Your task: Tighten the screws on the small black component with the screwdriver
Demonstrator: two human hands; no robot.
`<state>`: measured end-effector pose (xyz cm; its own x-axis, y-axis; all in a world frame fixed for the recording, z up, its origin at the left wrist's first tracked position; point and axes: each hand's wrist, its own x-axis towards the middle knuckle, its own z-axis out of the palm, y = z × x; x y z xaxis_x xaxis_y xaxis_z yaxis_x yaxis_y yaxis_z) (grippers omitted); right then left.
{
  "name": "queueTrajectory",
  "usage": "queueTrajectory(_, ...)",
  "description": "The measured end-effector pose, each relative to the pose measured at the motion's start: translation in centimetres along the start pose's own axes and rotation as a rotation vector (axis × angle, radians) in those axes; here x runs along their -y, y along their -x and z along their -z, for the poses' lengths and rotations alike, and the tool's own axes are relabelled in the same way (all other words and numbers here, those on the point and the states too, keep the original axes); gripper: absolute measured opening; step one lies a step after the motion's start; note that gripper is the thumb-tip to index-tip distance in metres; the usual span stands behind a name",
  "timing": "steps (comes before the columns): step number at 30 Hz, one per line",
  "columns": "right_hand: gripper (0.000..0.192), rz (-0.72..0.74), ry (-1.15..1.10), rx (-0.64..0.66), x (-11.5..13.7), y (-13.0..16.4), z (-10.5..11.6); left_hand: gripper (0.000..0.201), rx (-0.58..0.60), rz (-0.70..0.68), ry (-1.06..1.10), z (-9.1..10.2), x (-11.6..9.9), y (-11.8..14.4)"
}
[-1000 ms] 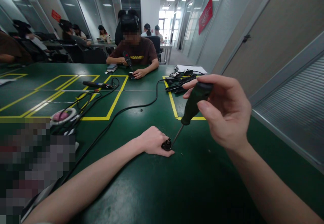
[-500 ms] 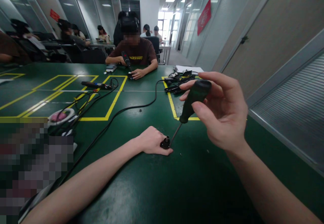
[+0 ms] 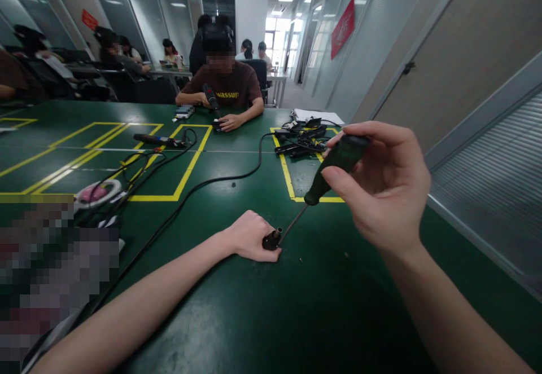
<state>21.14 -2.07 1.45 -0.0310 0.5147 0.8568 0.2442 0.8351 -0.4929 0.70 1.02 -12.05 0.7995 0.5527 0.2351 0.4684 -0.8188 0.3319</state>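
My left hand (image 3: 253, 237) rests on the green tabletop, closed around a small black part with a short metal tube (image 3: 272, 240) sticking up from it. Most of that part is hidden by the fingers, so its exact kind does not show. Above and to the right, my right hand (image 3: 383, 176) is closed on the dark green handle of a screwdriver (image 3: 339, 162), thumb on one side and fingers on the other. The screwdriver slants down to the left, its thin shaft ending at the side of the black part.
A black cable (image 3: 207, 181) crosses the green table (image 3: 339, 306). Black cables and parts (image 3: 302, 137) lie piled inside yellow tape at the right. A dark tool (image 3: 158, 140) and a white spool (image 3: 98, 193) lie left. Opposite sits a person (image 3: 231, 86) holding a power screwdriver.
My right hand has moved to the right, and the screwdriver leans over further. My left hand and the black part have shifted slightly left, the part tilting a little.
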Motion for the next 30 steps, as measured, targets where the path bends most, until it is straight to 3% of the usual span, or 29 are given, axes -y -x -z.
queueTrajectory(7, 0.033, -0.049, -0.007, -0.024, -0.8, -0.5, 0.7, 0.038, -0.012, 0.055, 0.127, 0.4, 0.4, 0.1)
queueTrajectory(18, 0.026, -0.123, 0.190, -0.073, -3.4, -0.9, 3.4, 0.031, -0.042, 0.141, 0.388, 0.9, 0.8, 0.0)
queueTrajectory(26, 0.018, -0.196, 0.035, -0.015, -5.7, -1.6, 4.9, 0.023, -0.121, 0.188, 0.448, 1.1, 0.9, 0.0)
queueTrajectory(30, 0.018, -0.227, 0.009, -0.045, -6.3, -1.9, 5.2, 0.020, -0.194, 0.247, 0.452, 1.2, 0.8, 0.0)
